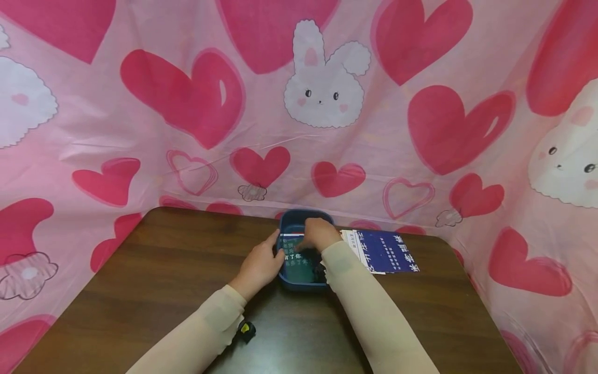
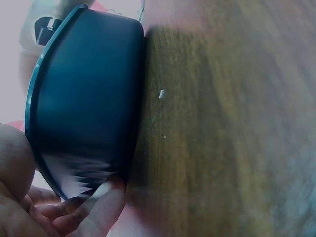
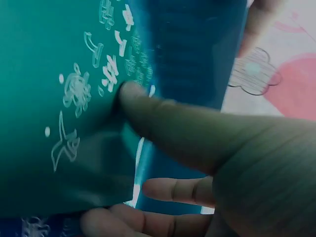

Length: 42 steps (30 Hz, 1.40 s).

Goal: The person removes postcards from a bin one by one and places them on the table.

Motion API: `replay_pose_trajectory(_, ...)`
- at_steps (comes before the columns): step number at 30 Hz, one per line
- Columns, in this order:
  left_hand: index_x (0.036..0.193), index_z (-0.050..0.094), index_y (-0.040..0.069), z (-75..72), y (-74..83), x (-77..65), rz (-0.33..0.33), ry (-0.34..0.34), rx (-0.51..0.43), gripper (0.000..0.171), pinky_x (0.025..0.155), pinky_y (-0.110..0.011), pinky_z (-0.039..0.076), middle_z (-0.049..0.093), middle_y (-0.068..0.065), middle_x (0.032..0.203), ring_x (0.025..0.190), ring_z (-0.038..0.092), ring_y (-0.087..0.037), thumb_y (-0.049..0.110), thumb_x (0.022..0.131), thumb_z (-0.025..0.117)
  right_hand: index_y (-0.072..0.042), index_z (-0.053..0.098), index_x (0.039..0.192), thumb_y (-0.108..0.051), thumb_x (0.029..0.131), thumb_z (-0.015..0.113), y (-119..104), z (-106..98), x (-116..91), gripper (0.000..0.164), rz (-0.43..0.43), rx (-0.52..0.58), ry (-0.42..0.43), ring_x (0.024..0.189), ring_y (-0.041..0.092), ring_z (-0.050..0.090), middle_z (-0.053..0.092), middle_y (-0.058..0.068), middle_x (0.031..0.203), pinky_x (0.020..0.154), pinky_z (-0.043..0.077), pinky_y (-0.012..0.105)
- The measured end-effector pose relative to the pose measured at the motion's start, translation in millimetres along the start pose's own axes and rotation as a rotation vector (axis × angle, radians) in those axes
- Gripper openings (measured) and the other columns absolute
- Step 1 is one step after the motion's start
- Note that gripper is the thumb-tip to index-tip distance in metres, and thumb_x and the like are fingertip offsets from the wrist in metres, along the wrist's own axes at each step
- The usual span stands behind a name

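Observation:
Near the back of the table is a dark blue plastic bin [image 1: 303,286], upright, with green printed cards [image 1: 295,267] in it. My left hand [image 1: 261,264] grips the bin's left side. In the left wrist view, its fingers [image 2: 106,200] lie against the outside of the bin wall [image 2: 89,84], the thumb close to the rim. My right hand [image 1: 322,235] reaches down into the bin from the right. Its thumb [image 3: 173,126] presses the face of a green card [image 3: 29,113] with white writing, while other fingers curl behind its edge, pinching it.
Several blue and white printed cards [image 1: 388,252] lie overlapping on the table, right beside the bin. A small black object with a yellow-green patch [image 1: 246,330] is by my left sleeve. Behind the wooden table [image 1: 154,270] hangs a pink cloth [image 1: 261,119] with hearts and rabbits.

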<state>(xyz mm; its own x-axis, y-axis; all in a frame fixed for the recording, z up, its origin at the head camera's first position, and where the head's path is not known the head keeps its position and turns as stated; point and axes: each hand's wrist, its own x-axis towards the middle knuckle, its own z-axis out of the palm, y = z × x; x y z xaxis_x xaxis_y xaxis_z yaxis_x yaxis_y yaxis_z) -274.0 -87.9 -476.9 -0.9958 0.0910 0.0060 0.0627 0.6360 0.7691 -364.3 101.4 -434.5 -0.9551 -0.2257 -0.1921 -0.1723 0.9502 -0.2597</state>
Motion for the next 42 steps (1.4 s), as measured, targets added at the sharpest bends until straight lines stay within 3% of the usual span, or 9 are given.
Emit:
replay_pose_trajectory(4,0.178,0.038,0.013,0.4,-0.5,2.2,-0.008,-0.008,0.005,0.071,0.125,-0.066,0.048,0.055,-0.017,0.173,0.156,0.059,-0.043,0.031,0.114,0.064,-0.001,0.073,0.129,-0.030,0.080,0.103,5,-10,-7,0.064,-0.017,0.084,0.042,0.075,0.028,0.075,0.080,0.015,0.113,0.079,0.067,0.044)
replay_pose_trajectory(10,0.177,0.040,0.013,0.2,-1.2,5.7,-0.003,-0.002,0.016,0.070,0.124,-0.067,0.049,0.057,-0.018,0.171,0.154,0.061,-0.043,0.031,0.114,0.064,-0.007,0.073,0.139,-0.020,0.087,0.097,22,-31,-10,0.059,-0.077,0.215,0.059,0.094,0.026,0.072,0.079,0.015,0.119,0.093,0.065,0.047)
replay_pose_trajectory(14,0.178,0.039,0.014,-0.1,-1.2,7.3,-0.013,-0.002,0.015,0.070,0.124,-0.067,0.049,0.055,-0.017,0.173,0.156,0.060,-0.043,0.032,0.114,0.064,-0.005,0.068,0.145,-0.015,0.092,0.092,36,-46,-15,0.059,-0.102,0.386,0.044,0.083,0.024,0.069,0.076,0.012,0.098,0.078,0.063,0.038)
replay_pose_trajectory(17,0.177,0.039,0.014,1.3,0.5,9.1,-0.015,0.003,0.028,0.070,0.124,-0.067,0.049,0.055,-0.018,0.173,0.155,0.060,-0.042,0.032,0.114,0.063,-0.002,0.067,0.149,-0.013,0.095,0.090,48,-56,-20,0.060,-0.106,0.485,0.047,0.085,0.021,0.070,0.077,0.010,0.097,0.076,0.061,0.034)
replay_pose_trajectory(22,0.177,0.039,0.012,3.0,2.7,12.7,-0.022,0.020,0.032,0.071,0.124,-0.066,0.050,0.057,-0.018,0.172,0.154,0.062,-0.041,0.032,0.114,0.064,0.000,0.067,0.153,-0.021,0.100,0.087,66,-69,-24,0.061,-0.099,0.516,0.088,0.107,0.028,0.082,0.085,0.018,0.121,0.101,0.066,0.046)
replay_pose_trajectory(26,0.177,0.039,0.013,4.4,2.9,15.0,-0.031,0.027,0.033,0.072,0.124,-0.066,0.050,0.057,-0.018,0.171,0.153,0.063,-0.040,0.032,0.113,0.064,0.000,0.067,0.153,-0.028,0.102,0.086,80,-77,-27,0.061,-0.043,0.550,0.110,0.120,0.035,0.080,0.083,0.020,0.132,0.111,0.062,0.053)
replay_pose_trajectory(29,0.178,0.037,0.014,5.1,1.6,15.9,-0.039,0.021,0.031,0.072,0.125,-0.067,0.049,0.056,-0.017,0.172,0.155,0.061,-0.040,0.032,0.114,0.064,0.000,0.067,0.152,-0.029,0.104,0.084,92,-82,-29,0.059,-0.005,0.579,0.121,0.115,0.032,0.078,0.082,0.020,0.133,0.106,0.064,0.048)
replay_pose_trajectory(36,0.178,0.036,0.013,4.0,0.3,15.5,-0.051,0.011,0.021,0.071,0.125,-0.068,0.047,0.054,-0.016,0.174,0.157,0.058,-0.041,0.031,0.115,0.063,-0.002,0.069,0.152,-0.023,0.109,0.078,105,-99,-44,0.048,0.033,0.682,0.230,0.088,0.016,0.075,0.081,0.022,0.126,0.077,0.065,0.029)
replay_pose_trajectory(42,0.177,0.038,0.011,3.5,3.2,15.0,-0.035,0.019,0.038,0.071,0.126,-0.067,0.047,0.055,-0.018,0.173,0.157,0.058,-0.042,0.030,0.114,0.063,-0.006,0.060,0.163,-0.025,0.113,0.073,123,-111,-61,0.056,0.067,0.585,0.322,0.103,0.030,0.076,0.075,0.029,0.141,0.087,0.067,0.042)
